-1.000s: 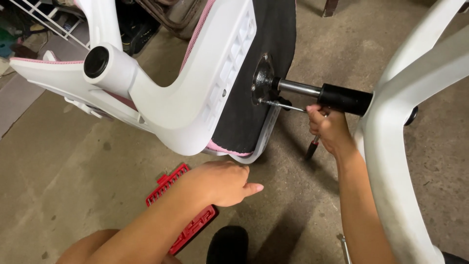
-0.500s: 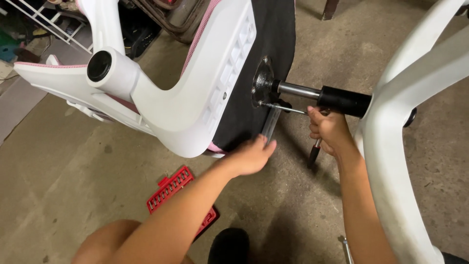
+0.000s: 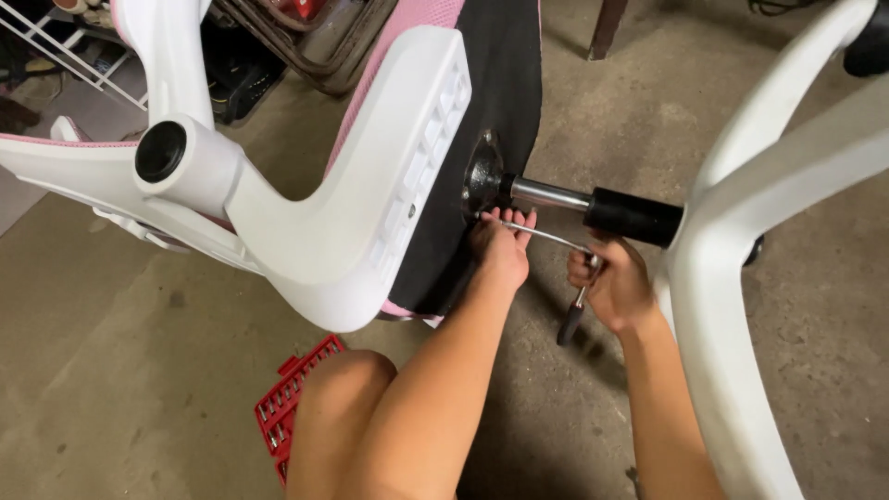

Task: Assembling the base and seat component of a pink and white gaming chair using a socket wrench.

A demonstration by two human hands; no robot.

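The place looked like a home garage or storage room. The floor [image 3: 139, 389] was bare, stained concrete, a white wire rack [image 3: 56, 46] stood at the upper left, and a red socket set tray [image 3: 287, 407] lay open on the ground beside a tipped-over office chair [image 3: 370, 185].

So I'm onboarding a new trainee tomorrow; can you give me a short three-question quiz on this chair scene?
1. True or false: the left hand touches the flat black underside of the seat.
2. What does the right hand grip? A) the long metal ratchet wrench with a black handle B) the red plastic socket tray C) the white plastic chair base
3. Fill in: the black cylinder runs between the seat plate and the white ____.

Key: 1 true; 2 A; 3 base.
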